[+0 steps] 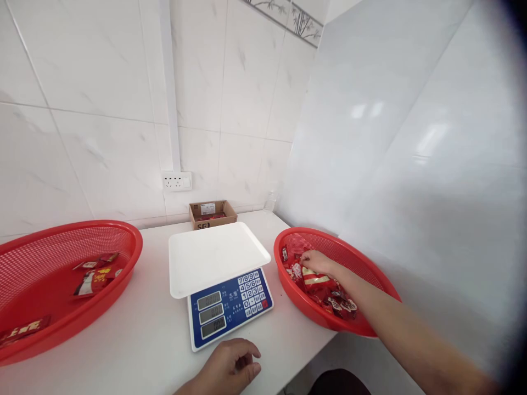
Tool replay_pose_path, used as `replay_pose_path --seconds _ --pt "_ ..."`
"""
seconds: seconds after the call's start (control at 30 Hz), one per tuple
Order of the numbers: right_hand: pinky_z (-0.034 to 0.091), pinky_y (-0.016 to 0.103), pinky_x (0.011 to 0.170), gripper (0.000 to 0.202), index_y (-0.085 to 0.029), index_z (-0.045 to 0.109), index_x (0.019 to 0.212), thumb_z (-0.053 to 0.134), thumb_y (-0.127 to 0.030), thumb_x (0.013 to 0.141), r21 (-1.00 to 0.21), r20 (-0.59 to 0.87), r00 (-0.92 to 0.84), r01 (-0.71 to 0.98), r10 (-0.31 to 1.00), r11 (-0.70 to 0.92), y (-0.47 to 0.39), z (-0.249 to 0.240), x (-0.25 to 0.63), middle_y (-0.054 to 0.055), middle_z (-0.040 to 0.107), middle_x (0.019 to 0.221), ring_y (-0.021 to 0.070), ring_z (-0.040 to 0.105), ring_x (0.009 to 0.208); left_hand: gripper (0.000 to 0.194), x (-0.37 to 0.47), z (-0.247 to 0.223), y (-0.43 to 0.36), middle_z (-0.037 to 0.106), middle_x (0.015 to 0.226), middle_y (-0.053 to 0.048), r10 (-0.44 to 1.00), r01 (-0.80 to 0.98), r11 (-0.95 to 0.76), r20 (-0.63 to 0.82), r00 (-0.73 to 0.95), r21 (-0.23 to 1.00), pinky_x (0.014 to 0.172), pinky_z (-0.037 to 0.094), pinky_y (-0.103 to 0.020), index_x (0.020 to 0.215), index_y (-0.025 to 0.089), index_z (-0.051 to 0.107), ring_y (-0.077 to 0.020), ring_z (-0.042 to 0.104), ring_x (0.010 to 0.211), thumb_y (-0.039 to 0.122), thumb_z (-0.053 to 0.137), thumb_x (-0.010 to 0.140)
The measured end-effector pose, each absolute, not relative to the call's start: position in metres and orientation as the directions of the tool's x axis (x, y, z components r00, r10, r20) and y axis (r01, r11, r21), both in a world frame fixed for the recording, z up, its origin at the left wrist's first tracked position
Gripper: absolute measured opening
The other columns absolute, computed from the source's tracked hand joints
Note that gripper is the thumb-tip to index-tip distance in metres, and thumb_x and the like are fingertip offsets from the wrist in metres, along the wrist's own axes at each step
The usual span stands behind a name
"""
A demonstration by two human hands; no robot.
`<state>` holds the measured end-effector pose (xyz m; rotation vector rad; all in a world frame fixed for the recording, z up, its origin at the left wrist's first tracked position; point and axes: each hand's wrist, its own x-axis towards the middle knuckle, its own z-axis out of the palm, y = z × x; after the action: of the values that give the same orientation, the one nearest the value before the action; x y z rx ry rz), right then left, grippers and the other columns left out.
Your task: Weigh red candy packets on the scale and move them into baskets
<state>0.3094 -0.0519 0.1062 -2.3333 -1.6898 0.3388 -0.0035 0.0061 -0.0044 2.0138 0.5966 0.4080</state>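
My right hand point(319, 262) reaches into the red plastic basket point(358, 249) on the right. Its fingers are curled closed among red snack packets point(341, 304), and what they pinch is hidden. A red and cream packet point(315, 277) lies just under that hand. My left hand point(230, 366) rests over the table's front, fingers loosely bent and thumb apart, holding nothing. Just beyond it sits a blue and white digital scale point(257, 315) with a bare white weighing tray point(218, 258).
Another red basket point(135, 247) stands on the left, with a few red packets point(96, 280) inside. Behind the scale is a small cardboard box point(222, 222) with red items. A clear plastic container point(270, 201) stands in the back corner. Walls bound the white table point(152, 318) behind and right.
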Motion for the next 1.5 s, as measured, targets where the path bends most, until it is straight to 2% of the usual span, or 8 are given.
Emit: replay_pose_path --seconds 0.17,0.37,0.6,0.77,1.0,1.1,1.33,1.5 --pt "0.038 0.026 0.058 0.017 -0.020 0.059 0.072 0.045 -0.029 0.077 -0.260 0.009 0.297 0.923 0.955 -0.285 0.029 0.113 0.329 0.002 0.062 0.066 0.0165 0.055 0.063 0.025 -0.005 -0.003 0.005 0.063 0.082 -0.004 0.571 0.240 -0.401 0.037 0.820 0.884 0.061 0.044 -0.020 0.096 0.019 0.064 -0.0152 0.057 0.070 0.034 0.051 0.081" --pt "0.034 0.024 0.057 0.014 -0.021 0.048 0.068 0.042 -0.026 0.079 -0.242 0.150 0.277 0.941 0.949 -0.237 0.020 0.126 0.332 -0.001 0.054 0.065 0.0143 0.048 0.061 0.029 -0.004 -0.002 0.002 0.062 0.083 -0.005 0.612 0.183 -0.305 0.046 0.789 0.935 0.066 0.044 -0.024 0.094 0.018 0.064 -0.0164 0.055 0.074 0.041 0.051 0.081" --pt "0.035 0.022 0.049 0.022 -0.023 0.045 0.072 0.042 -0.043 0.081 -0.745 0.105 0.266 0.660 0.958 -0.102 -0.032 0.161 0.268 -0.005 0.045 0.059 0.0113 0.043 0.052 0.059 -0.004 0.001 0.006 0.054 0.095 -0.009 0.577 -0.171 0.190 0.031 0.816 0.967 0.072 0.047 -0.034 0.114 0.017 0.050 -0.0183 0.057 0.080 0.059 0.058 0.073" --pt "0.038 0.023 0.057 0.017 -0.022 0.047 0.067 0.048 -0.034 0.079 -0.808 -0.060 0.013 0.587 0.998 -0.056 -0.057 0.112 0.202 -0.003 0.050 0.065 0.0131 0.047 0.062 0.078 -0.008 0.006 0.003 0.050 0.115 -0.013 0.417 -0.256 0.441 0.056 0.907 0.860 0.060 0.052 -0.031 0.126 0.023 0.039 -0.0251 0.057 0.093 0.059 0.068 0.063" --pt "0.044 0.028 0.064 0.022 -0.021 0.054 0.083 0.052 -0.043 0.078 -0.995 -0.055 -0.053 0.089 0.997 -0.050 -0.064 0.046 0.167 -0.001 0.059 0.074 0.0158 0.056 0.069 0.046 -0.002 -0.005 0.005 0.063 0.077 -0.005 0.596 -0.230 0.367 -0.038 0.802 0.902 0.045 0.047 -0.017 0.098 0.013 0.051 -0.0100 0.057 0.057 0.043 0.070 0.070" --pt "0.045 0.030 0.072 0.028 -0.017 0.060 0.090 0.057 -0.042 0.076 -0.996 -0.079 -0.107 0.059 0.991 -0.073 -0.069 0.043 0.162 0.003 0.065 0.081 0.0194 0.059 0.077 0.045 0.001 -0.008 0.005 0.061 0.067 -0.002 0.601 -0.211 0.364 -0.056 0.798 0.907 0.041 0.043 -0.015 0.090 0.012 0.051 -0.0064 0.051 0.047 0.044 0.073 0.067" --pt "0.046 0.030 0.068 0.032 -0.015 0.064 0.083 0.058 -0.046 0.074 -0.987 -0.113 0.083 0.109 0.990 -0.122 -0.066 0.056 0.168 0.003 0.067 0.078 0.0203 0.060 0.073 0.051 -0.002 -0.008 0.004 0.060 0.081 -0.006 0.583 -0.269 0.407 -0.021 0.812 0.873 0.051 0.050 -0.024 0.108 0.015 0.050 -0.0124 0.057 0.061 0.049 0.066 0.073" --pt "0.047 0.030 0.065 0.044 -0.017 0.060 0.098 0.054 -0.054 0.075 -0.983 -0.127 0.244 -0.164 0.962 -0.088 -0.029 0.097 0.166 0.006 0.068 0.083 0.0198 0.062 0.071 0.065 -0.006 -0.004 0.009 0.058 0.090 -0.009 0.444 -0.235 0.436 0.019 0.896 0.869 0.053 0.051 -0.028 0.118 0.019 0.047 -0.0167 0.059 0.069 0.053 0.069 0.067"
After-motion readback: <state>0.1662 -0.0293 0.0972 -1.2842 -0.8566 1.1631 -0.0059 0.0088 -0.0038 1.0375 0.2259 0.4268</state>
